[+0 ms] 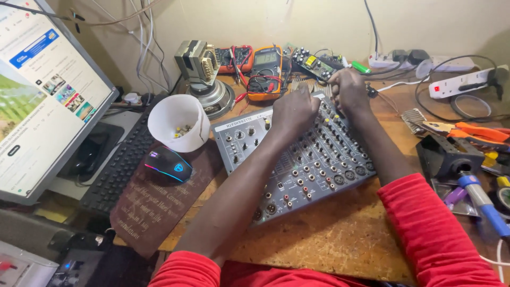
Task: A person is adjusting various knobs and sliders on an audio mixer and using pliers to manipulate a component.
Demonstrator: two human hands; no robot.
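Red sleeves (435, 234) lowest in view, forearms stretching up over a grey audio mixer (297, 159) lying tilted on the wooden desk (329, 239). Left hand (294, 110) resting curled on the mixer's upper middle, fingers bent down onto the panel; cannot tell whether pinching anything. Right hand (348, 87) at the mixer's far edge, fingers closed together around something small there, too hidden to name. Left of the mixer: white plastic cup (178, 123) with small bits inside, just above a lit mouse (168, 165) on a brown pad (154, 207). Black keyboard (119, 165) and monitor (37, 95) further left. Beyond the hands: orange multimeter (265, 72) and speaker (210, 95). Far right: orange pliers (478, 133), white power strip (462, 82).
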